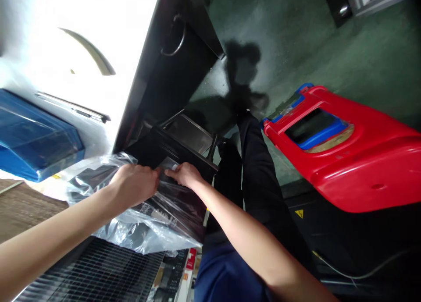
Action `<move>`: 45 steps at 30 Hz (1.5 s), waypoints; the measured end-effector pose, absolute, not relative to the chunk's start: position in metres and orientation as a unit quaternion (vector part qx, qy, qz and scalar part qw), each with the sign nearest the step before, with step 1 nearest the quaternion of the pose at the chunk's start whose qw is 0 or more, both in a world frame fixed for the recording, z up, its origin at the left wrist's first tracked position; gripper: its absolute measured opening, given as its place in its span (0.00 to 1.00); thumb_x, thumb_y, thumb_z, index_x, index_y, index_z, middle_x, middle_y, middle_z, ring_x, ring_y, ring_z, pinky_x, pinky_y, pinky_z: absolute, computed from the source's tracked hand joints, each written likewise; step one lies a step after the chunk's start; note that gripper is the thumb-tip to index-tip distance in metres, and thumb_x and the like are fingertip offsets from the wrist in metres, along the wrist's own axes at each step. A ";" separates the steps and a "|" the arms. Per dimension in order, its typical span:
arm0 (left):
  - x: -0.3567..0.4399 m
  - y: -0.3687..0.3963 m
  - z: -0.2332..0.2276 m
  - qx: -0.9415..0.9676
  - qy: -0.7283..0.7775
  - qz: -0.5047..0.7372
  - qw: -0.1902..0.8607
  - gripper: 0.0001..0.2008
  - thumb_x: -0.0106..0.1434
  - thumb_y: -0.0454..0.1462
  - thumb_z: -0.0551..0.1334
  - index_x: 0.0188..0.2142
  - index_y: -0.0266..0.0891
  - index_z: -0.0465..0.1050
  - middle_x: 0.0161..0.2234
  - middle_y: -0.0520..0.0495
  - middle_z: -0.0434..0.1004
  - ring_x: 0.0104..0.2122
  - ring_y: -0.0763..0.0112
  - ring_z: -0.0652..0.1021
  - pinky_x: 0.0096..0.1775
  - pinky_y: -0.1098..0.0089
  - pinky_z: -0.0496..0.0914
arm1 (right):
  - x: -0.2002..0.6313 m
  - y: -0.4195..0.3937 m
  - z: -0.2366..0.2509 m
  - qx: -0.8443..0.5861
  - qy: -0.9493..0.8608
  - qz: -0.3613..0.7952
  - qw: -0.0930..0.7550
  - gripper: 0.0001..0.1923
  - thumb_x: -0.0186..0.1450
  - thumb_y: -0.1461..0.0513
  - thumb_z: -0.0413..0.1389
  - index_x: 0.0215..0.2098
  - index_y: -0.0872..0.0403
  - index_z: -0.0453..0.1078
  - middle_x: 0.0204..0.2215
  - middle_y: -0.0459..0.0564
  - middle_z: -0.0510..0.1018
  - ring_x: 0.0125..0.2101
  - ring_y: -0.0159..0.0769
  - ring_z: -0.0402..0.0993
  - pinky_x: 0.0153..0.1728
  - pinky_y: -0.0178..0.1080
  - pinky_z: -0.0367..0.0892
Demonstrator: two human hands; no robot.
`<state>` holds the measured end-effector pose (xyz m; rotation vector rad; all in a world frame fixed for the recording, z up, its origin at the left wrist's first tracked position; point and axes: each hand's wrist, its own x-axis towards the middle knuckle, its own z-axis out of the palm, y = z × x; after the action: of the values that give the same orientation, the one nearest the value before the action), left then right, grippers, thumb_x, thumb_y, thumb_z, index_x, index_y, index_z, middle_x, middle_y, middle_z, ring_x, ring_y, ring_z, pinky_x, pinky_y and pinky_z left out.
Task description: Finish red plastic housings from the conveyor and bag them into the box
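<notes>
A clear plastic bag point(131, 225) lies crumpled over a dark flat-sided thing point(189, 205) with pale printing on it, whose kind I cannot make out. My left hand point(136, 186) is closed on the film near its upper edge, knuckles up. Just to the right, my right hand point(186, 175) pinches the same plastic between thumb and fingers. The two hands are close together but apart. Loose film spreads to the left and below them. Part of the dark thing is hidden by the plastic and my left hand.
A bright white worktop point(98, 12) at upper left carries a blue bin point(39, 135) and a thin pen-like stick point(74, 107). To the right stands a red plastic chair or stool point(368, 157) with blue parts. Below are a dark grille point(95, 271) and a wire point(358, 275). The floor point(296, 43) is green.
</notes>
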<state>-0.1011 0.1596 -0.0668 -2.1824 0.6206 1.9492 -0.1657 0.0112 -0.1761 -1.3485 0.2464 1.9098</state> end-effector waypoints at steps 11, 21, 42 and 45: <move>-0.106 0.149 -0.058 -0.751 0.209 0.623 0.066 0.21 0.72 0.37 0.51 0.55 0.34 0.78 0.28 0.31 0.83 0.28 0.40 0.83 0.30 0.54 0.70 | -0.166 -0.024 -0.179 -0.574 0.052 0.718 0.390 0.28 0.66 0.38 0.55 0.23 0.50 0.72 0.20 0.43 0.75 0.26 0.32 0.72 0.25 0.34 0.55; -0.131 0.112 -0.048 -0.746 0.229 0.625 0.020 0.20 0.76 0.43 0.50 0.52 0.40 0.79 0.29 0.38 0.85 0.29 0.50 0.84 0.29 0.63 0.66 | -0.160 0.011 -0.198 -0.585 -0.031 0.687 0.430 0.29 0.65 0.40 0.57 0.19 0.52 0.65 0.16 0.39 0.65 0.22 0.28 0.63 0.24 0.34 0.49; -0.136 0.119 -0.056 -0.725 0.220 0.652 -0.006 0.19 0.75 0.36 0.51 0.41 0.35 0.82 0.32 0.34 0.85 0.33 0.45 0.85 0.30 0.60 0.71 | -0.172 0.026 -0.189 -0.599 -0.024 0.664 0.447 0.29 0.68 0.40 0.53 0.20 0.52 0.64 0.19 0.39 0.62 0.23 0.28 0.58 0.26 0.34 0.47; -0.134 0.121 -0.055 -0.724 0.215 0.655 -0.008 0.17 0.74 0.36 0.53 0.41 0.37 0.83 0.33 0.35 0.86 0.34 0.44 0.85 0.30 0.60 0.72 | -0.165 0.039 -0.197 -0.588 -0.021 0.672 0.449 0.30 0.66 0.39 0.53 0.21 0.52 0.65 0.19 0.39 0.64 0.24 0.28 0.59 0.25 0.34 0.48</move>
<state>-0.1343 0.1215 -0.0547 -2.2866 0.6799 2.0697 -0.1647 0.0394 -0.1972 -1.4540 -0.0509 1.6631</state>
